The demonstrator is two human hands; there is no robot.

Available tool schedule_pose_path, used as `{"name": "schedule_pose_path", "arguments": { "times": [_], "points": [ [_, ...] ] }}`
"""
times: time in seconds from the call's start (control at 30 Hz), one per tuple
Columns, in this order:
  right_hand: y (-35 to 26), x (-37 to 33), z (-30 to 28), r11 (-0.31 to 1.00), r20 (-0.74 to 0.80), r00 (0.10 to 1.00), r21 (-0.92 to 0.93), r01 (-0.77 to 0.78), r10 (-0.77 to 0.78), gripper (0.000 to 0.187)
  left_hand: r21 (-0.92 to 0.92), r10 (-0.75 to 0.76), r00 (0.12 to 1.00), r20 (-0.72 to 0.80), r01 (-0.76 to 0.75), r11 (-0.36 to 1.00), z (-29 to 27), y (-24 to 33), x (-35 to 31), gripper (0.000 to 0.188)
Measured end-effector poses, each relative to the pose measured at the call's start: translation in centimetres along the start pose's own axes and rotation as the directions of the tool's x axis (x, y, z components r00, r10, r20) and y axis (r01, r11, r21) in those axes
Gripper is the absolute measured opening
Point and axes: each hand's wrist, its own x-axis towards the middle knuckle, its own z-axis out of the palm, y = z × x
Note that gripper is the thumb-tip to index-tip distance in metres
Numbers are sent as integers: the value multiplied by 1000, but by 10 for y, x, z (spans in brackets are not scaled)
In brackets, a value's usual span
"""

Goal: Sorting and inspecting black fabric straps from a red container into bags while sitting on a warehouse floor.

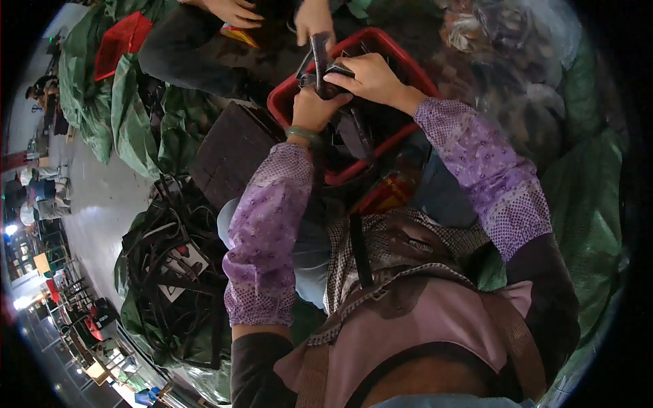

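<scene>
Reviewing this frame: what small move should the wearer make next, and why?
Probably steady the dark strap with the left hand before shifting the right hand: both are close together over the red basket, and a co-worker's hand is by the strap's upper end, possibly touching it.

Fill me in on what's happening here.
The person's left hand and right hand are holding dark strap-like pieces over a red tub. Another person's hand reaches in from the far side to the upper end of one piece; whether it grips is hard to tell. On the left, a tangle of dark straps lies on green sheeting.
</scene>
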Motion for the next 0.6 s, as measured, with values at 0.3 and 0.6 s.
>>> {"name": "schedule_pose_path", "arguments": {
  "times": [0.3, 0.6],
  "points": [
    [92, 6, -3, 666, -379, 578, 158, -729, 723, 54, 298, -32, 987, -157, 78, 951, 16, 21, -15, 25],
    [31, 0, 7, 858, 191, 869, 164, -487, 457, 48, 115, -54, 964, -260, 86, 990, -12, 12, 1, 25]
  ]
}}
